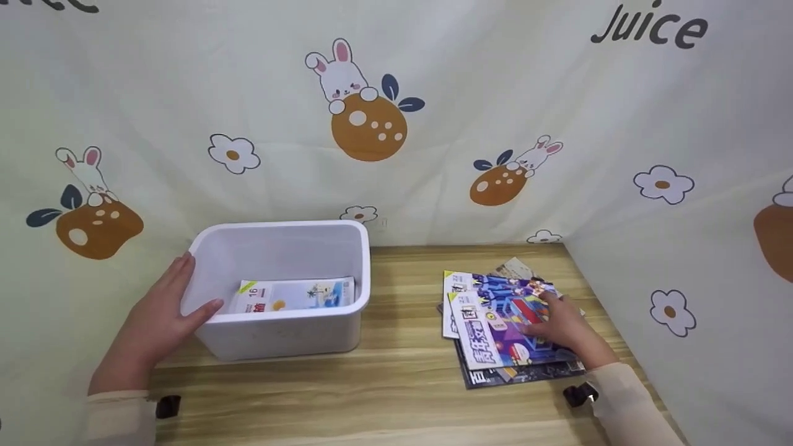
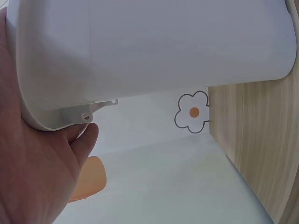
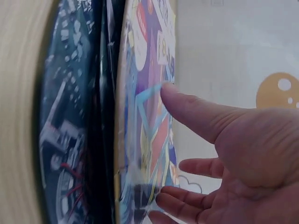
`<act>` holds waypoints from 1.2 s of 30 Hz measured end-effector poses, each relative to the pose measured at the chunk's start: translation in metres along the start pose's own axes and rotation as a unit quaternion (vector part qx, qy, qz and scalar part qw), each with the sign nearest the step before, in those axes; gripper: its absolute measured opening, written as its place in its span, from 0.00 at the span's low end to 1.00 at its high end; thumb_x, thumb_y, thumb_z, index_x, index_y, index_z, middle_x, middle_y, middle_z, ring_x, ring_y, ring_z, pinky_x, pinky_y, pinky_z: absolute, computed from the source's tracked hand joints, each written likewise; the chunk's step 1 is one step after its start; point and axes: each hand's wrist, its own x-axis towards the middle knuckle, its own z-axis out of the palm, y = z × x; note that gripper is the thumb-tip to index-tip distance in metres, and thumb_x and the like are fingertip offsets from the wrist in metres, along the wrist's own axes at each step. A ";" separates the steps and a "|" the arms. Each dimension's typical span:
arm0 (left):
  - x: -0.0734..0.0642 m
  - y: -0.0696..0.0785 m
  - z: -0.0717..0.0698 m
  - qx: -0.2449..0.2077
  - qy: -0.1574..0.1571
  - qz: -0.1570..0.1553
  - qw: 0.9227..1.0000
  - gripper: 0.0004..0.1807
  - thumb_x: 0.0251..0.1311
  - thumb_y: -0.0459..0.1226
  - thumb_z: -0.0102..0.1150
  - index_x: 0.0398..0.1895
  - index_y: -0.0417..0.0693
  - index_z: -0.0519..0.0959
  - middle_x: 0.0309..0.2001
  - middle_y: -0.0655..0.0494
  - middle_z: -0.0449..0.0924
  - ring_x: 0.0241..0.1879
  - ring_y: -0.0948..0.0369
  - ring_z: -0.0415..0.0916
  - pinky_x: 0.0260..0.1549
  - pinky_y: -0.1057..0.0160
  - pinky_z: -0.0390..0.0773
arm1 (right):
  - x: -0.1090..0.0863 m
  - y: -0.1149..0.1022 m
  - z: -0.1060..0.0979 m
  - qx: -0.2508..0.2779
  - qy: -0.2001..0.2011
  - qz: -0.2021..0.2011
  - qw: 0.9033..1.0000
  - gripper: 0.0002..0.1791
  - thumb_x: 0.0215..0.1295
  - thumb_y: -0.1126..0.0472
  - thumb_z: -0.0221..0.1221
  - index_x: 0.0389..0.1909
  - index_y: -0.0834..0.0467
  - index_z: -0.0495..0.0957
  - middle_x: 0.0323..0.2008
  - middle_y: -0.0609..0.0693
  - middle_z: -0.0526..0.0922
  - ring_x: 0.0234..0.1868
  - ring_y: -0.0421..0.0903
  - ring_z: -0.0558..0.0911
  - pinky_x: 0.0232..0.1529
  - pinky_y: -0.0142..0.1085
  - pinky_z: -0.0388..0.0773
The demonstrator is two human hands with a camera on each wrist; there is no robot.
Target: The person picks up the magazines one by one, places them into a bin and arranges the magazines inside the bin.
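A white plastic bin (image 1: pixel 279 334) stands on the left of the table, with a magazine (image 1: pixel 297 295) lying inside it. My left hand (image 1: pixel 162 313) holds the bin's left rim, thumb over the front edge; in the left wrist view fingers curl beneath the lip. On the right lies a loose pile of magazines, topped by a purple, colourful one (image 1: pixel 495 334). My right hand (image 1: pixel 567 322) is over this top magazine, fingers spread and thumb tip at its cover. The right wrist view shows the magazine cover (image 3: pixel 145 93) edge-on, with the palm (image 3: pixel 261 154) raised off it.
Under the purple magazine another bright magazine (image 1: pixel 455 282) sticks out at the back, and a dark one (image 1: pixel 474 378) at the front. The wooden table (image 1: pixel 403 396) meets a printed cloth wall (image 1: pixel 421 198) behind and on the right.
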 end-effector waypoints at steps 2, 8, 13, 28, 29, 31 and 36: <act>0.000 0.000 0.000 0.000 -0.001 0.001 1.000 0.62 0.73 0.67 0.60 0.92 0.42 0.42 0.90 0.35 0.39 0.86 0.30 0.41 0.68 0.13 0.54 | -0.002 0.003 -0.001 0.004 -0.001 0.011 1.000 0.63 0.61 0.42 0.82 0.80 0.76 0.59 0.72 0.91 0.58 0.73 0.86 0.63 0.73 0.75 0.67; -0.004 -0.002 0.000 0.001 -0.004 0.001 1.000 0.62 0.73 0.67 0.61 0.92 0.42 0.42 0.90 0.35 0.39 0.86 0.30 0.42 0.69 0.13 0.54 | -0.006 0.012 -0.002 0.024 -0.021 0.063 0.998 0.70 0.59 0.40 0.82 0.84 0.76 0.51 0.74 0.90 0.53 0.73 0.85 0.62 0.74 0.76 0.64; -0.004 -0.001 0.002 0.004 -0.004 -0.003 1.000 0.63 0.72 0.68 0.61 0.92 0.42 0.43 0.90 0.35 0.40 0.86 0.30 0.43 0.68 0.13 0.55 | -0.002 0.019 -0.002 0.019 -0.035 0.071 0.997 0.74 0.56 0.39 0.83 0.84 0.76 0.48 0.72 0.88 0.55 0.70 0.82 0.65 0.74 0.76 0.65; 0.001 0.003 -0.002 0.000 -0.003 -0.010 1.000 0.63 0.72 0.68 0.60 0.92 0.42 0.42 0.90 0.34 0.40 0.86 0.30 0.42 0.68 0.13 0.55 | 0.017 0.040 -0.012 0.095 -0.082 0.063 0.990 0.75 0.57 0.49 0.85 0.88 0.69 0.41 0.80 0.83 0.55 0.76 0.79 0.63 0.79 0.73 0.59; 0.001 0.003 -0.002 -0.001 -0.004 -0.011 1.000 0.63 0.72 0.68 0.60 0.92 0.42 0.42 0.90 0.34 0.40 0.86 0.30 0.42 0.68 0.13 0.54 | 0.017 0.042 -0.013 0.107 -0.084 0.069 0.988 0.75 0.57 0.49 0.85 0.89 0.68 0.40 0.80 0.82 0.55 0.76 0.78 0.64 0.79 0.73 0.60; 0.000 0.003 -0.002 -0.002 -0.004 -0.011 1.000 0.63 0.72 0.68 0.61 0.92 0.43 0.42 0.90 0.35 0.40 0.86 0.30 0.42 0.68 0.13 0.54 | 0.018 0.043 -0.014 0.121 -0.085 0.078 0.986 0.75 0.57 0.50 0.85 0.89 0.67 0.39 0.80 0.82 0.55 0.76 0.78 0.64 0.79 0.72 0.60; -0.002 0.002 -0.002 -0.006 -0.003 -0.008 1.000 0.62 0.72 0.68 0.61 0.92 0.43 0.42 0.90 0.35 0.39 0.86 0.29 0.42 0.69 0.13 0.54 | 0.018 0.043 -0.018 0.133 -0.084 0.086 0.984 0.73 0.59 0.54 0.83 0.89 0.67 0.38 0.81 0.82 0.53 0.77 0.79 0.62 0.80 0.72 0.59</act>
